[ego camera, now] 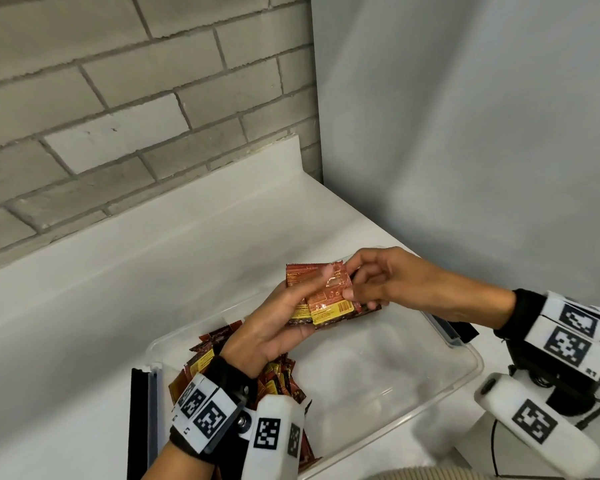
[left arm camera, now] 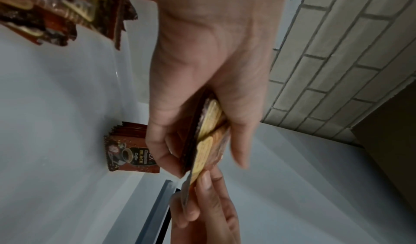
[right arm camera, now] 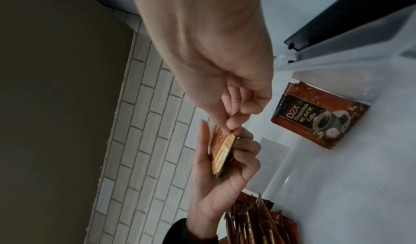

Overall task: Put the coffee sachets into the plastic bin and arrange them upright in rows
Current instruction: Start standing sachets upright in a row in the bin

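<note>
A clear plastic bin (ego camera: 458, 379) sits on a white surface (ego camera: 84, 323), seen from above. At its near left end, a loose heap of red-brown coffee sachets (ego camera: 201, 362) lies jumbled, partly hidden behind the left wrist. The middle of the bin shows only bare floor. Above the bin, the left hand (ego camera: 278, 327) holds a small fanned bundle of sachets (ego camera: 326, 299), thumb on top and fingers curled underneath. The right hand (ego camera: 385, 282) meets it from the right, thumb and forefinger pinching the bundle's top edge, the other fingers loosely curled. Against the bin's far right wall, the wrist views show a short row of sachets (right arm camera: 315, 116) standing on edge, front label reading "Black Coffee". Beyond stand a grey brick wall (ego camera: 118, 98) and a plain pale wall (ego camera: 482, 116).
</note>
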### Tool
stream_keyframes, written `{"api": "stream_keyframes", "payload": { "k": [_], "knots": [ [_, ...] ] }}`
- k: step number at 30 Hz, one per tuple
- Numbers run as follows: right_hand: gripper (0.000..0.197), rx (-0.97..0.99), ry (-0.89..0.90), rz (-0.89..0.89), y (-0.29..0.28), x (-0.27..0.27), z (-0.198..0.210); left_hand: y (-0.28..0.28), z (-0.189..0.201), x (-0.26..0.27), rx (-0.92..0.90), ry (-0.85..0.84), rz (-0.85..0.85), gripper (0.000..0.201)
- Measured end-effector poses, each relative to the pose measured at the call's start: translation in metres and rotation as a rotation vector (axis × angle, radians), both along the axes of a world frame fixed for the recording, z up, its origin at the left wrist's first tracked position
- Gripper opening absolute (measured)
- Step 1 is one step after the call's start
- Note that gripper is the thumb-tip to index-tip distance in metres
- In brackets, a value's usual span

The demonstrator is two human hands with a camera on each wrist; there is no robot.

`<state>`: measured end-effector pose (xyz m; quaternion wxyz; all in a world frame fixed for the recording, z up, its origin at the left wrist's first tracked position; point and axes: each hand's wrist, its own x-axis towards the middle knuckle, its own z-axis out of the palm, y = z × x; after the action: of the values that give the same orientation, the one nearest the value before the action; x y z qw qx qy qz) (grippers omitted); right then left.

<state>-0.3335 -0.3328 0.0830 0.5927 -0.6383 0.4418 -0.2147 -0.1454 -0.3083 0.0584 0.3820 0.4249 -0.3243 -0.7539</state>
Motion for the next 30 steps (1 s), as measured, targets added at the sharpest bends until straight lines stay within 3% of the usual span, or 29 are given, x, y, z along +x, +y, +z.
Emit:
{"api": "stream_keyframes", "payload": {
  "k": [5, 8, 14, 17, 21, 24, 27, 30],
  "knots": [
    [0.01, -0.121, -0.108, -0.128, -0.005, -0.004, 0.01, 0.0, 0.003, 0.001, 0.081, 0.146, 0.013, 0.062],
    [0.01, -0.179, -0.201, -0.154, -0.005, -0.007, 0.016, -0.001, 0.001, 0.002, 0.123, 0.189, 0.03, 0.067],
    [0.011, -0.254, -0.183, -0.035, -0.001, -0.007, 0.01, -0.003, -0.004, 0.003, 0.108, 0.216, 0.06, 0.044],
    [0.013, -0.289, -0.145, 0.003, -0.002, -0.008, 0.006, -0.003, -0.002, 0.001, 0.091, 0.189, 0.096, 0.019],
    [0.024, -0.32, -0.101, 0.026, 0.0, -0.008, 0.007, -0.004, -0.001, -0.001, 0.047, 0.185, 0.163, 0.026],
    [0.032, -0.296, -0.069, -0.053, -0.001, -0.007, 0.008, -0.005, -0.001, -0.001, 0.011, 0.197, 0.225, 0.024],
    [0.033, -0.186, -0.057, -0.131, 0.0, -0.005, 0.004, -0.007, -0.003, -0.001, -0.012, 0.216, 0.297, 0.024],
    [0.035, 0.002, -0.079, -0.068, 0.006, -0.004, 0.004, -0.008, -0.004, 0.0, -0.035, 0.232, 0.344, 0.026]
  ]
}}
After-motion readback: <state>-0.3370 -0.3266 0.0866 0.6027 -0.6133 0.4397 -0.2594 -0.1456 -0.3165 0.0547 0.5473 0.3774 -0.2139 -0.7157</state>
